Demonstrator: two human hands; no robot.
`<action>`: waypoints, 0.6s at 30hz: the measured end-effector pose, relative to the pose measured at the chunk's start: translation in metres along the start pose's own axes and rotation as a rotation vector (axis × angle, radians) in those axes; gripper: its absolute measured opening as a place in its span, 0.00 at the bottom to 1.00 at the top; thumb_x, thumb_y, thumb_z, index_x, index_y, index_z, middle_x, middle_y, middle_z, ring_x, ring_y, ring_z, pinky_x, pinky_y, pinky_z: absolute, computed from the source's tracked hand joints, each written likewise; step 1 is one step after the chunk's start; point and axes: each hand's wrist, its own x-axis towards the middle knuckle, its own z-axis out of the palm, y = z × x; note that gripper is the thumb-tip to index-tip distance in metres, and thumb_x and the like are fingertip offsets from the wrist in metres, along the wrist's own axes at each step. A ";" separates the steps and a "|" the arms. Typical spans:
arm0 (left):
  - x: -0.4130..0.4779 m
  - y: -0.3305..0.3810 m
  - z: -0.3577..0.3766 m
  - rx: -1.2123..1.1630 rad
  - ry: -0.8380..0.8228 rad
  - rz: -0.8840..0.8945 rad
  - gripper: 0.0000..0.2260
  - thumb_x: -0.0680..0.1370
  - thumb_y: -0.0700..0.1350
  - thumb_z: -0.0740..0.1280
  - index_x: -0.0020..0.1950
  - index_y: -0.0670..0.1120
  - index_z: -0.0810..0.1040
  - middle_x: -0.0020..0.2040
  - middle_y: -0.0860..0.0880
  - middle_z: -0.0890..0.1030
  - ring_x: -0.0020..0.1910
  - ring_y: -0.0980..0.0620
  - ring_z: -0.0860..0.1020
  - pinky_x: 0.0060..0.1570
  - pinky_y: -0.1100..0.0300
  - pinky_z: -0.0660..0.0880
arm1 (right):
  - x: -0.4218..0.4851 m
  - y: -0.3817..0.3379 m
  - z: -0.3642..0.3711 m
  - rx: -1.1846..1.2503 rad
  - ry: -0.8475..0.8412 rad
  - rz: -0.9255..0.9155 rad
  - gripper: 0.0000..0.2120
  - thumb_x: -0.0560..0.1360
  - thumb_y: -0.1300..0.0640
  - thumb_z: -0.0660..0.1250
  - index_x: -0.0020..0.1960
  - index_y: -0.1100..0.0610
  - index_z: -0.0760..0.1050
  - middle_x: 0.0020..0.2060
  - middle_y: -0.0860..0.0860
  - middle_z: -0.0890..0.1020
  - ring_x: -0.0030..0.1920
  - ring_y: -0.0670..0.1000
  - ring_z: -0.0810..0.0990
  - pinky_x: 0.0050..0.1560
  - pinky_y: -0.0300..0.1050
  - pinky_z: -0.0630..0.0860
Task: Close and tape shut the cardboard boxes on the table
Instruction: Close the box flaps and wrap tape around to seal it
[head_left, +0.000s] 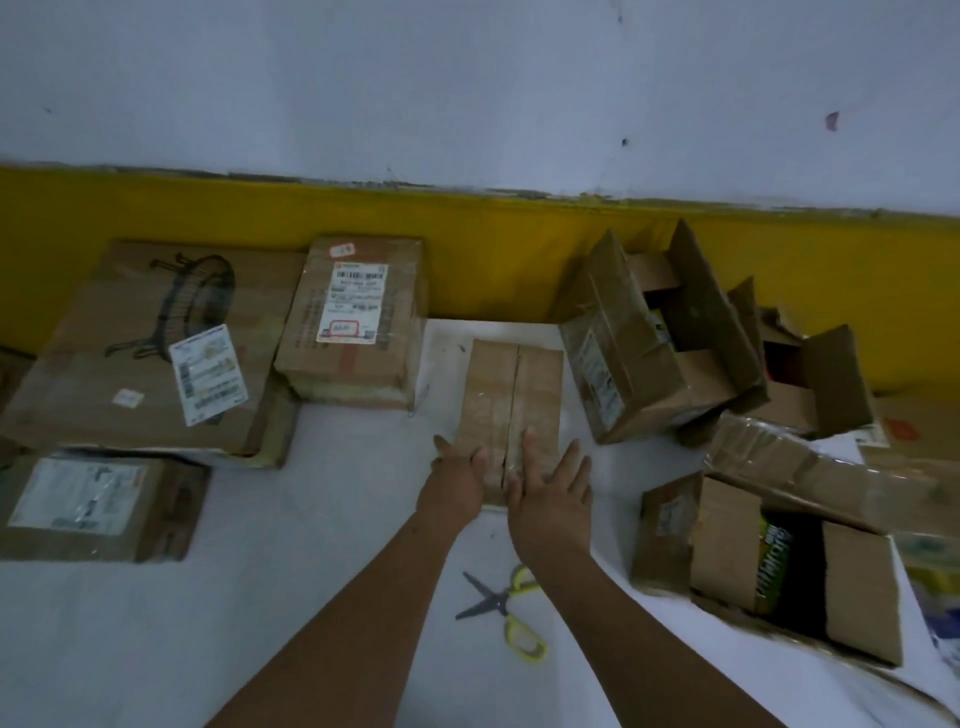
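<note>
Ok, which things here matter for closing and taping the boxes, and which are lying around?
Job: small box under the left hand and right hand; tilted open box; open box near right; scissors, probably.
Lying about: large closed printed box; closed labelled box beside it; closed box near left.

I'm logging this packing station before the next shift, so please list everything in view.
Centre box: one, brown, flaps closed, middle of table under both hands.
Closed boxes: three, brown with white labels, left side.
Open boxes: at least three, brown, right side.
Scissors: one, yellow handles, near side, beside right forearm.
Table: one, white cover.
Wall: pale, yellow band below.
Left hand: on centre box's near end.
Right hand: flat on the same end.
</note>
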 end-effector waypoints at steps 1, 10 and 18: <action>-0.002 -0.004 -0.005 0.031 -0.038 0.009 0.38 0.82 0.61 0.52 0.79 0.38 0.39 0.76 0.35 0.61 0.71 0.38 0.68 0.68 0.48 0.67 | -0.002 -0.002 -0.006 -0.052 -0.017 -0.006 0.31 0.83 0.43 0.45 0.77 0.46 0.28 0.77 0.65 0.37 0.77 0.68 0.41 0.76 0.60 0.52; -0.090 -0.143 -0.096 -0.034 0.333 0.140 0.12 0.82 0.49 0.60 0.52 0.41 0.78 0.50 0.42 0.77 0.50 0.43 0.78 0.52 0.54 0.72 | -0.088 -0.084 -0.013 -0.122 0.046 -0.342 0.30 0.83 0.56 0.51 0.80 0.60 0.42 0.79 0.58 0.43 0.79 0.58 0.42 0.79 0.55 0.44; -0.162 -0.333 -0.098 -0.423 0.419 -0.432 0.32 0.73 0.60 0.70 0.64 0.35 0.73 0.62 0.37 0.75 0.58 0.39 0.77 0.58 0.48 0.77 | -0.207 -0.161 0.089 -0.026 -0.356 -0.505 0.27 0.84 0.53 0.51 0.80 0.57 0.48 0.78 0.52 0.59 0.75 0.52 0.61 0.72 0.46 0.62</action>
